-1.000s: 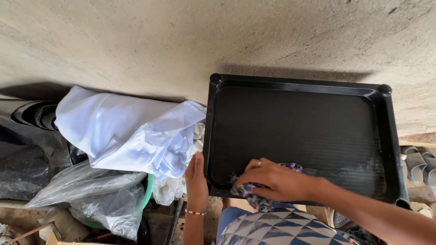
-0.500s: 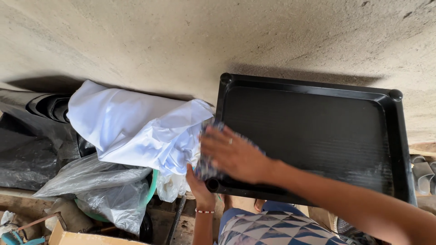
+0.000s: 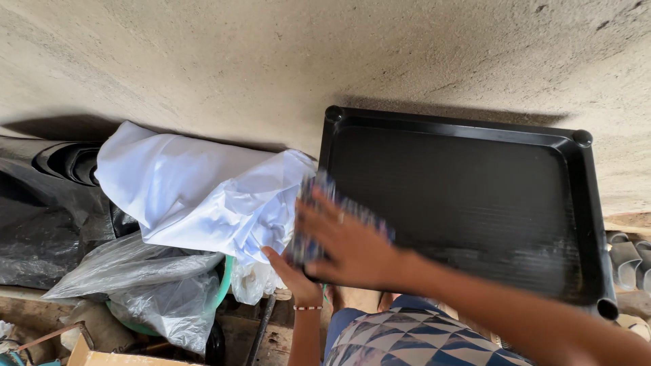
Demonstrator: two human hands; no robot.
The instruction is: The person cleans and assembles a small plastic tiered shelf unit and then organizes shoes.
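Far left: dark crumpled plastic sheet (image 3: 34, 230), then white cloth bundle (image 3: 203, 196) crowding the near-left corner of a black rectangular plastic tray (image 3: 583, 224). Left hand (image 3: 291, 274) gripping that corner from below. Right hand (image 3: 349, 244), fingers spread, pressing blurred blue-patterned rag (image 3: 319, 196) flat there. Tray's long axis left-right; bare surface rightward; concrete wall (image 3: 271, 61) just behind.

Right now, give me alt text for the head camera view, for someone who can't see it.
A right hand presses a patterned cloth against the left edge of a black tray leaning on a concrete wall, while the left hand grips the tray's lower corner. White fabric and plastic bags are piled to the left.
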